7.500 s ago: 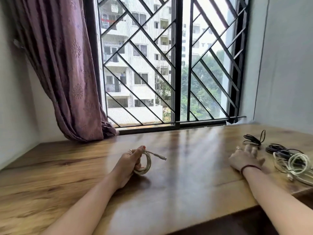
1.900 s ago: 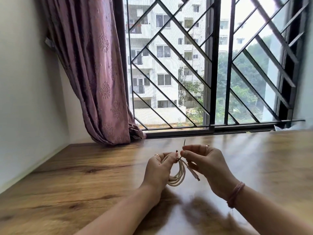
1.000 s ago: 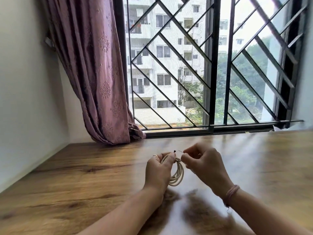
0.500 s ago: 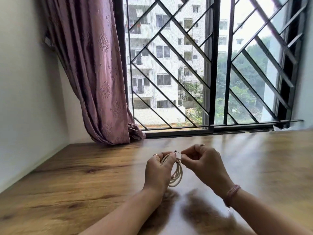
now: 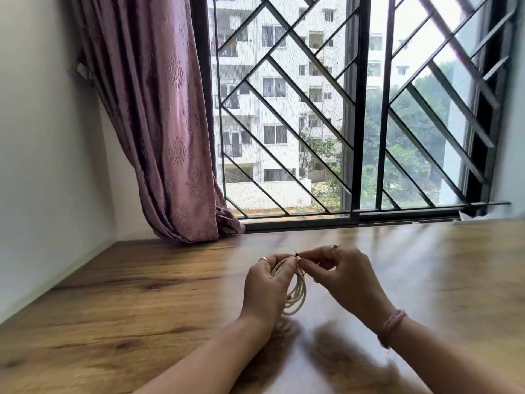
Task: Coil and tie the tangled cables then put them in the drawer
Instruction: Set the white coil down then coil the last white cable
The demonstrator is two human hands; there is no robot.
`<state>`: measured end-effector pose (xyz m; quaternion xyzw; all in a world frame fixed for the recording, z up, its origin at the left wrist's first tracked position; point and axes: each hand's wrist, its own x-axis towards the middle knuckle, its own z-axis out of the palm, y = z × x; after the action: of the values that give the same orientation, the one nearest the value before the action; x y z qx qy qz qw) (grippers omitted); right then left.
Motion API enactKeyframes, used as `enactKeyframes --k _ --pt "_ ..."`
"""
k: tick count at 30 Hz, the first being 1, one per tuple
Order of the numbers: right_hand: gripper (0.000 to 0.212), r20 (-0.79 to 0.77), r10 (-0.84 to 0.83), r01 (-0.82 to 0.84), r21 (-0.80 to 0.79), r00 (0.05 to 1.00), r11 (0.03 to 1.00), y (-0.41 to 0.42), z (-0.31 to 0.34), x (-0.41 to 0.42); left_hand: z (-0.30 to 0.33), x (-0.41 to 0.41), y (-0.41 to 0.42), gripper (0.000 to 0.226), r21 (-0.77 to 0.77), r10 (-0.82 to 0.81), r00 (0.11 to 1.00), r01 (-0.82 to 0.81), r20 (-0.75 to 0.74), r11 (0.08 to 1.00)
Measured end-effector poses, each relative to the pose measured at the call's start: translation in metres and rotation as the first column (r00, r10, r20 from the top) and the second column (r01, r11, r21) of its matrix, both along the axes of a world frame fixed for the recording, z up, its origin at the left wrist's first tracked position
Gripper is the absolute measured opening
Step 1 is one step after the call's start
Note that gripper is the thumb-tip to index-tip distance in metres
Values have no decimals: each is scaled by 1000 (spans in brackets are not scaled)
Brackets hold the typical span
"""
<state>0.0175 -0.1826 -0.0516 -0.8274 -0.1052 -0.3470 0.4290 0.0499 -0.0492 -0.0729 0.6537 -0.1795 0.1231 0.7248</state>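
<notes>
Gripping cream cable coil point(image 5: 297, 294) in curled left hand point(image 5: 267, 288), held upright just above tabletop point(image 5: 142, 294) near its middle | pinching thin dark tie point(image 5: 298, 261) at coil's top between right hand point(image 5: 343, 277) fingertips | mauve curtain point(image 5: 159, 123) bunched at far left corner, by barred window point(image 5: 355, 109)

The coil point(image 5: 297, 294) hangs between both hands above the table point(image 5: 142, 294) (curtain point(image 5: 159, 123) behind-left), apparently clear of it.
</notes>
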Motion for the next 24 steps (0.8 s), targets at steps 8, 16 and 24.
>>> enactKeyframes --k 8,16,24 --pt "38 -283 451 -264 512 847 817 -15 1 2 3 -3 7 9 173 -133 988 117 80 978" --pt "19 -221 627 -334 690 747 642 -24 2 7 7 -2 9 9 178 -233 969 216 82 960" --pt "16 -179 549 -398 516 816 759 -22 12 0 8 0 8 12 122 -191 980 184 49 975"
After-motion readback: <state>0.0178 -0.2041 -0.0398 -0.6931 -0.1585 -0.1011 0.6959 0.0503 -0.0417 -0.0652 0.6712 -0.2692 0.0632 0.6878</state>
